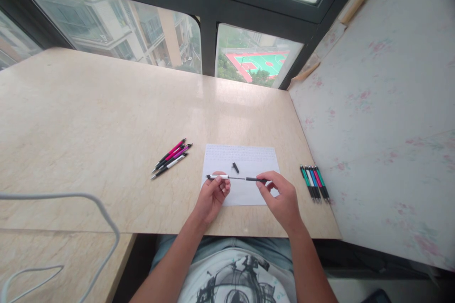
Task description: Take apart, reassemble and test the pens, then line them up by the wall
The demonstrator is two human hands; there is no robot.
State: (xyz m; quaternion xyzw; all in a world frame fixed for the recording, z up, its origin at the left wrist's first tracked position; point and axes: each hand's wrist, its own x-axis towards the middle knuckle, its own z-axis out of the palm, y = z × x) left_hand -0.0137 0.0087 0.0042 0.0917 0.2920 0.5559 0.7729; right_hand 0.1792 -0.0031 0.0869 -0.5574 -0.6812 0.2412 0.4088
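Note:
My left hand (216, 190) is closed on the white barrel of a pen (221, 177), which lies level above the paper. A thin refill (237, 178) sticks out of the barrel toward the right. In my right hand (279, 194), thumb and fingers pinch a black pen grip (253, 179), its left end at the refill's tip. Whether the refill's tip sits inside the grip is too small to tell. Beneath both hands is a sheet of paper (241, 196) with rows of faint writing. A small black cap-like piece (235, 167) rests on the sheet just beyond the pen.
To the left lies a loose pile of pens (172, 157) with pink, purple and white barrels. Several pens (314, 183) are lined up by the wall (384, 151) at right. A grey cable (103, 208) loops at the lower left. Windows stand behind the table (106, 118).

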